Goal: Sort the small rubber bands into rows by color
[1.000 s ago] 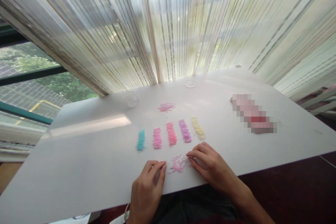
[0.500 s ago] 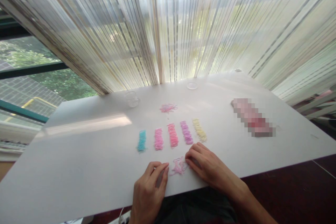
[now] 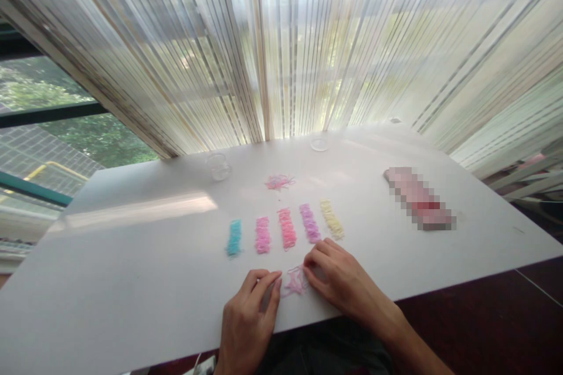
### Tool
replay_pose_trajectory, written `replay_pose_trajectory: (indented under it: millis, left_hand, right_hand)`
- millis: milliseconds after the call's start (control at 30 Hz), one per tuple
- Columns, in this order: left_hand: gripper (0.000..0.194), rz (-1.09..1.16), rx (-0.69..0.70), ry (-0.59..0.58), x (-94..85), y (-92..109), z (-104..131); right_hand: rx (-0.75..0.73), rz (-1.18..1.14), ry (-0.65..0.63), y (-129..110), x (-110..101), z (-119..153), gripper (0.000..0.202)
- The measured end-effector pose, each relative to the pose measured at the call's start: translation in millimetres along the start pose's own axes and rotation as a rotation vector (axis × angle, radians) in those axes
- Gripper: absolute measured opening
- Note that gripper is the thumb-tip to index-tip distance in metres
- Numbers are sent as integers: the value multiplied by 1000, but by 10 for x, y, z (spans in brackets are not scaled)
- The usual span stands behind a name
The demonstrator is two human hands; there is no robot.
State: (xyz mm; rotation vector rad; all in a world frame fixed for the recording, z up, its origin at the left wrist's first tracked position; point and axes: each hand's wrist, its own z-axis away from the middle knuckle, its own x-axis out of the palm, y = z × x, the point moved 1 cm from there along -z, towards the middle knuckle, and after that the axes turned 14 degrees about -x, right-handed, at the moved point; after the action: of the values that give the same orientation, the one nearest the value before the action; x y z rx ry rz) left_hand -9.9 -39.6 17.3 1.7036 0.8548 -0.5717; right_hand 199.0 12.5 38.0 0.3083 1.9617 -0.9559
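Note:
A loose tangle of pale pink thin bands (image 3: 295, 282) lies on the white table (image 3: 145, 281) between my hands. My left hand (image 3: 253, 310) rests at its left side, thumb and forefinger pinched together. Whatever those fingertips hold, if anything, is too small to make out. Against the tangle's right edge, my right hand (image 3: 332, 269) has its fingers closed on a pale pink band. Beyond the hands stands a row of neat strips of bands: blue (image 3: 234, 238), pink (image 3: 263, 235), coral (image 3: 287, 228), purple (image 3: 309, 223) and yellow (image 3: 331, 219).
Farther back lies a mixed pink pile of bands (image 3: 279, 181). A clear round container (image 3: 219, 168) stands at the back left, and a clear lid (image 3: 319, 145) lies near the back edge. At the right is a blurred-out pinkish object (image 3: 417, 198). Striped curtains (image 3: 290, 47) hang behind the table.
My right hand has shifted slightly left, nearer to my left hand. The left hand keeps its pinch almost in place. The whole view has moved a little.

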Motion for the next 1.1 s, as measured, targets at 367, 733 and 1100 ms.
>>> replay_pose_trajectory:
  millis: [367, 733, 1100]
  left_hand:
    - [22, 38, -18, 3, -24, 5, -9]
    - [25, 21, -20, -28, -8, 7, 33]
    - [29, -124, 24, -129, -47, 130, -119]
  right_hand:
    - [-113, -33, 75, 93, -150, 94, 13]
    - [-108, 198, 159, 720, -467, 155, 17]
    - [-135, -69, 82, 136, -92, 242, 15]
